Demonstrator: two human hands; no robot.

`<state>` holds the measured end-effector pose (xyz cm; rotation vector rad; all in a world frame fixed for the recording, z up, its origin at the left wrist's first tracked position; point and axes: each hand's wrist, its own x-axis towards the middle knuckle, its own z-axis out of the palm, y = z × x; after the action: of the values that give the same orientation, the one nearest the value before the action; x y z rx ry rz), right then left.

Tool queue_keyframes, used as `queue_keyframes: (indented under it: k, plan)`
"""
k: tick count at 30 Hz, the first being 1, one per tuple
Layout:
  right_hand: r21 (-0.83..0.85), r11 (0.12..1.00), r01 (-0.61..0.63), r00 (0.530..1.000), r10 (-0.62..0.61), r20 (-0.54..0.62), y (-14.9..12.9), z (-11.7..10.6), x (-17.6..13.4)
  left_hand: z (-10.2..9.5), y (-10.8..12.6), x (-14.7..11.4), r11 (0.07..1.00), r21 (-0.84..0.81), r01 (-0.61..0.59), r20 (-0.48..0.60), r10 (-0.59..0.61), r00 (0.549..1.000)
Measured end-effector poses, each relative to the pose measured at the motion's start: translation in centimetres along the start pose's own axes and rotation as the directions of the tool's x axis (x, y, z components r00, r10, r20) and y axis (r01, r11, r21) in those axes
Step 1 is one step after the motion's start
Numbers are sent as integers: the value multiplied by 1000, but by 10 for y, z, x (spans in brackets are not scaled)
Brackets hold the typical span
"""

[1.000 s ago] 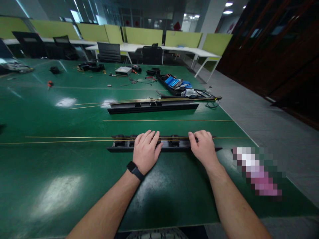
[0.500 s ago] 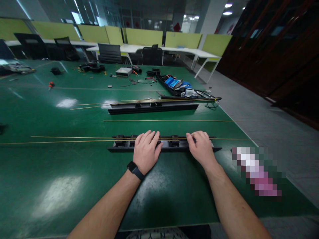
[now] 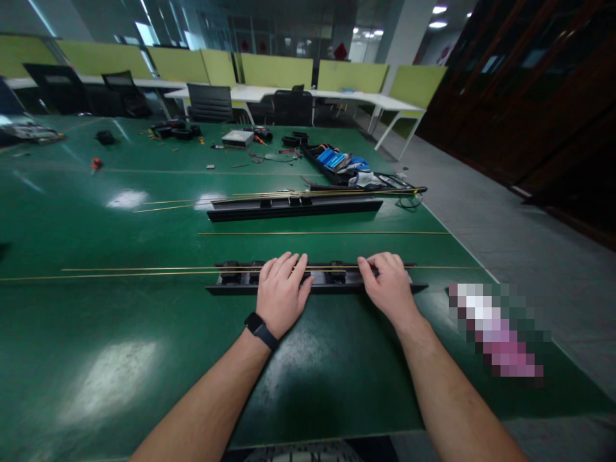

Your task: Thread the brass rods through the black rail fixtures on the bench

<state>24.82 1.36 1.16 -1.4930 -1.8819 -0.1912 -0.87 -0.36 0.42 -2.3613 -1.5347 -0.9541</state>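
Across the table in front of me lies a long black channel-shaped rail (image 3: 289, 289) with dark blocks (image 3: 337, 273) inside it. Thin brass rods (image 3: 144, 272) run lengthwise over it and stick out past both ends. My left hand (image 3: 280, 289), with a dark watch on its wrist, lies palm down over the rail and rods, fingers stretched out. My right hand (image 3: 389, 285) is near the rail's right end, its fingers curled and its thumb bent at the brass rod. The fingers hide part of what they grip.
Beyond the rail lies a single brass rod (image 3: 322, 233). Farther back stands a second black rail (image 3: 298, 208) with more rods on it. A black tray (image 3: 332, 173) of blue items, a pale box (image 3: 238, 138) and an orange-red tool (image 3: 97, 164) are on the green table (image 3: 144, 398).
The left ends of the brass rods have dropped slightly towards me. Both hands keep almost the same place on the rail.
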Motion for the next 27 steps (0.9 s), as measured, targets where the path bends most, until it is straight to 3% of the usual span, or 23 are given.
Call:
queue_keyframes:
  k: [9,18,27]
  plan:
    - [-120,992,-26,1000,27,7,12,3,0,0,-1,0,1000,-8,5,2,-5,1000]
    - [-31,999,-17,1000,16,-18,0,0,0,1,-1,0,1000,-17,6,-5,-6,1000]
    - [-127,991,-40,999,36,-35,11,2,1,-1,0,0,1000,-14,5,5,-4,1000]
